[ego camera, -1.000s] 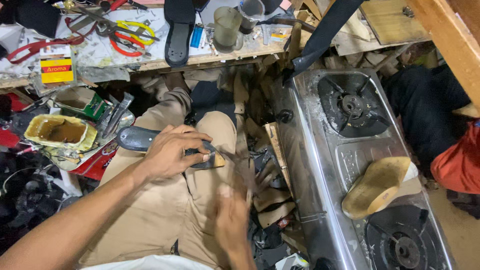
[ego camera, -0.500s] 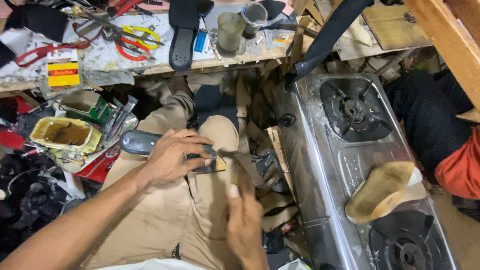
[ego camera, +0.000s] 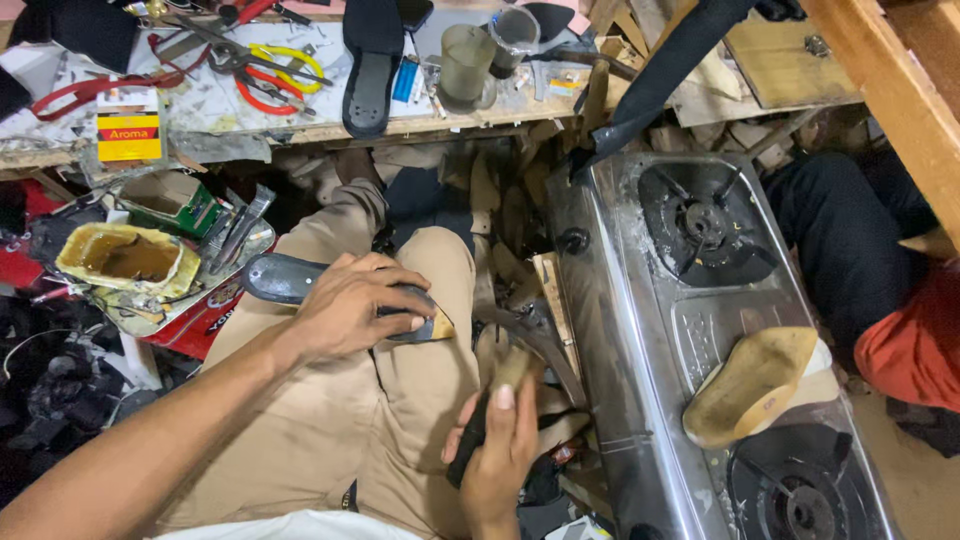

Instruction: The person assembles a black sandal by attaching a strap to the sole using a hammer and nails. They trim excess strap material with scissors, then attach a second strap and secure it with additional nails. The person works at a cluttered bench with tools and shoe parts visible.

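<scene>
Item: dark shoe sole [ego camera: 285,280], lying across the person's lap on the tan trousers [ego camera: 330,440], toe end pointing away from the gas stove [ego camera: 700,330]. Left hand [ego camera: 355,305]: fingers curled down over the sole's stove-side end, pinning it flat against the thigh; a small tan wedge [ego camera: 440,325] shows at the fingertips. Right hand [ego camera: 500,450]: closed around the dark handle of a hammer-like tool [ego camera: 530,345] (head blurred, exact form not clear), held between the sole and the stove, just short of the sole's edge. Step in hand, by judgement: the sole is being braced for tapping or pressing at the end nearest the tool; the next move would call for a firm left-hand hold and a blow or press kept clear of the fingertips. Beside the stove's near burner: a tan wooden shoe last [ego camera: 755,385], resting on the steel top. Beyond the stove's far end, on the cluttered worktop [ego camera: 300,125]: a black insole [ego camera: 370,60], yellow-handled pliers [ego camera: 275,60], red-handled scissors [ego camera: 80,95], a cloudy plastic cup [ego camera: 465,65]. On the far side of the lap from the stove: an open tin of brownish glue [ego camera: 125,260]. Past the stove: another person's dark trouser leg [ego camera: 850,250] and red garment [ego camera: 915,340].
</scene>
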